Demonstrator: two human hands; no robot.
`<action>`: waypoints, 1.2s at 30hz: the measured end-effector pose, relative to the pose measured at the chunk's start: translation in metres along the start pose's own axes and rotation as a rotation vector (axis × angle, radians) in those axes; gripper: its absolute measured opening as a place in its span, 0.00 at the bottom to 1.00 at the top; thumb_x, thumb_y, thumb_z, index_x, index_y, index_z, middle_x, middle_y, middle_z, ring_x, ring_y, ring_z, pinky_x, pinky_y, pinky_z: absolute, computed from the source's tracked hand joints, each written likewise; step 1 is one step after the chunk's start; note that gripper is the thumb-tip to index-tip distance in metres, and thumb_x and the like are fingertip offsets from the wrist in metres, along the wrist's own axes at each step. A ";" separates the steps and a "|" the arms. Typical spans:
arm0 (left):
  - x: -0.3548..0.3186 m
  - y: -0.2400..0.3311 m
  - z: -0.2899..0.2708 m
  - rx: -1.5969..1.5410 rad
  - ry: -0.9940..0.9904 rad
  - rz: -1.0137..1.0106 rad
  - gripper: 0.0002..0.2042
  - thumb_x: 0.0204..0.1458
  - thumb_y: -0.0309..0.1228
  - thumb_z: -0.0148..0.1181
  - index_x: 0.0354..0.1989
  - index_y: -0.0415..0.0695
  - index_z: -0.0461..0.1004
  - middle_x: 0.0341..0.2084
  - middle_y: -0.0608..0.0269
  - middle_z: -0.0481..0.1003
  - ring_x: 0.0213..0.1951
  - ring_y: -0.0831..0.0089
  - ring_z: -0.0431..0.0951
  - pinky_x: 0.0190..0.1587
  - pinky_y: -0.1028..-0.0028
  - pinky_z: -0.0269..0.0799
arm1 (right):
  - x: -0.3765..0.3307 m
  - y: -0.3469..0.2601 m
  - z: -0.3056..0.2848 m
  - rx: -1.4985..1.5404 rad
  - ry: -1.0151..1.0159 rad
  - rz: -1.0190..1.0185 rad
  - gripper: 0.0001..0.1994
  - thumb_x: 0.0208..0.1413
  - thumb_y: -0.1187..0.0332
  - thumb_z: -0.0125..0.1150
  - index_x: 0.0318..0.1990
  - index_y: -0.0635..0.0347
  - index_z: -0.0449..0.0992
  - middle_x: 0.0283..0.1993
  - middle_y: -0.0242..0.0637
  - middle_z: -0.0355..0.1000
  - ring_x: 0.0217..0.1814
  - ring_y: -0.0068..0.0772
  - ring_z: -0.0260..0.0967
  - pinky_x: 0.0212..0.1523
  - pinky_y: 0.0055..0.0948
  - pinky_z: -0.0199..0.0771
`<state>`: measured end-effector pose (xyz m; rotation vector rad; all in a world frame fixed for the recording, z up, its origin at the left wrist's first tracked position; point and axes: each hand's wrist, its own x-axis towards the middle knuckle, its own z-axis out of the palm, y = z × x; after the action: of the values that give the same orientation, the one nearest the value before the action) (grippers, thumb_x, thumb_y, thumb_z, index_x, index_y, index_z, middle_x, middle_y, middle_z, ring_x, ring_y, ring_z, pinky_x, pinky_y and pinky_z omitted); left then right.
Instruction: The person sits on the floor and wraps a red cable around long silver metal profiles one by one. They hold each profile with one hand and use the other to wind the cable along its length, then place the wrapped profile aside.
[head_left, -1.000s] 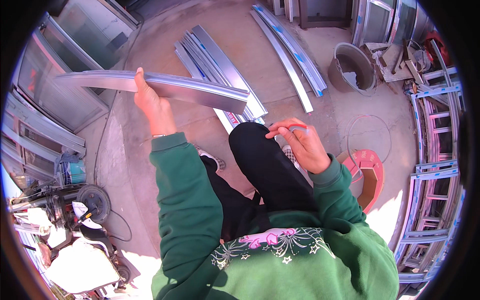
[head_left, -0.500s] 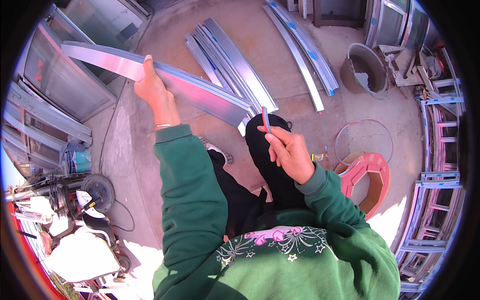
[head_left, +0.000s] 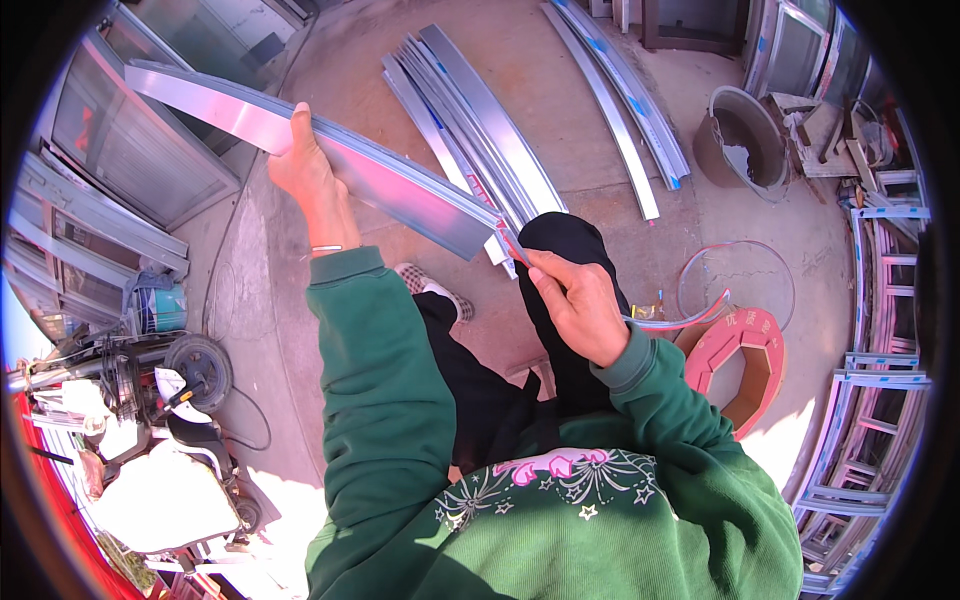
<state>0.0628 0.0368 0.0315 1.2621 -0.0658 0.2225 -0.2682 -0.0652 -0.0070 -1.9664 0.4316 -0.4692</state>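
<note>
The left grip (head_left: 308, 178) clasps a silver profile (head_left: 410, 193) extending to both sides of it; the right grip (head_left: 580, 303) pinches a thin red strip (head_left: 509, 240) at the profile's nearer end.

The metal bar (head_left: 400, 184) is long and silver with a smooth broad face; it slopes from 10 o'clock toward the centre. The strip (head_left: 511, 244) is thin, red and grey; its tip meets or nears the bar's 4 o'clock end.

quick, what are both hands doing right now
Left hand: closed, holding the long silver metal profile.
Right hand: closed, pinching a thin red strip by the profile's end.
</note>
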 end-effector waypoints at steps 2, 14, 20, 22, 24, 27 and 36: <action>0.001 -0.001 -0.001 0.002 0.010 -0.001 0.16 0.48 0.29 0.72 0.41 0.32 0.77 0.34 0.61 0.77 0.32 0.73 0.77 0.36 0.71 0.73 | 0.001 0.000 0.000 -0.004 -0.005 -0.010 0.11 0.62 0.70 0.54 0.48 0.62 0.79 0.26 0.53 0.71 0.30 0.58 0.72 0.30 0.43 0.69; -0.001 0.001 -0.002 0.032 0.014 -0.002 0.15 0.47 0.28 0.72 0.39 0.33 0.77 0.34 0.61 0.77 0.33 0.73 0.77 0.37 0.71 0.73 | 0.003 -0.009 -0.004 -0.095 -0.134 0.030 0.11 0.62 0.71 0.56 0.48 0.63 0.79 0.31 0.53 0.74 0.32 0.57 0.73 0.32 0.40 0.71; -0.003 0.004 0.000 0.066 0.004 0.004 0.15 0.47 0.29 0.74 0.38 0.33 0.78 0.33 0.62 0.77 0.32 0.74 0.76 0.36 0.71 0.73 | 0.005 -0.006 -0.007 -0.186 -0.031 -0.127 0.10 0.59 0.72 0.58 0.46 0.60 0.80 0.28 0.51 0.75 0.30 0.56 0.73 0.31 0.44 0.72; -0.004 0.005 0.000 0.087 -0.014 0.014 0.15 0.46 0.29 0.74 0.37 0.34 0.78 0.32 0.63 0.77 0.30 0.75 0.75 0.34 0.72 0.72 | 0.011 -0.005 -0.005 -0.185 -0.045 -0.127 0.09 0.59 0.72 0.58 0.46 0.61 0.80 0.29 0.51 0.75 0.31 0.56 0.73 0.31 0.43 0.72; -0.007 0.006 0.002 0.100 -0.048 0.011 0.16 0.47 0.31 0.75 0.38 0.34 0.78 0.32 0.64 0.77 0.31 0.76 0.75 0.34 0.72 0.72 | 0.019 -0.004 -0.001 -0.150 -0.057 -0.123 0.08 0.61 0.72 0.58 0.44 0.64 0.79 0.30 0.51 0.75 0.32 0.56 0.73 0.31 0.40 0.71; -0.012 0.004 0.003 0.110 -0.096 0.028 0.17 0.47 0.35 0.76 0.37 0.35 0.77 0.31 0.65 0.76 0.31 0.77 0.74 0.34 0.72 0.71 | 0.031 -0.004 0.004 -0.115 -0.163 -0.191 0.08 0.61 0.70 0.59 0.42 0.64 0.76 0.28 0.50 0.73 0.31 0.56 0.71 0.30 0.40 0.69; 0.001 0.004 -0.005 0.263 0.070 0.143 0.25 0.57 0.51 0.64 0.31 0.34 0.74 0.24 0.66 0.73 0.25 0.77 0.70 0.29 0.72 0.68 | 0.013 0.001 -0.038 -0.075 -0.326 0.029 0.07 0.61 0.70 0.56 0.33 0.66 0.72 0.22 0.47 0.70 0.27 0.53 0.70 0.28 0.43 0.66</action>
<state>0.0626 0.0430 0.0342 1.5119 -0.0680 0.4089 -0.2763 -0.1006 0.0088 -2.0595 0.2722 -0.1103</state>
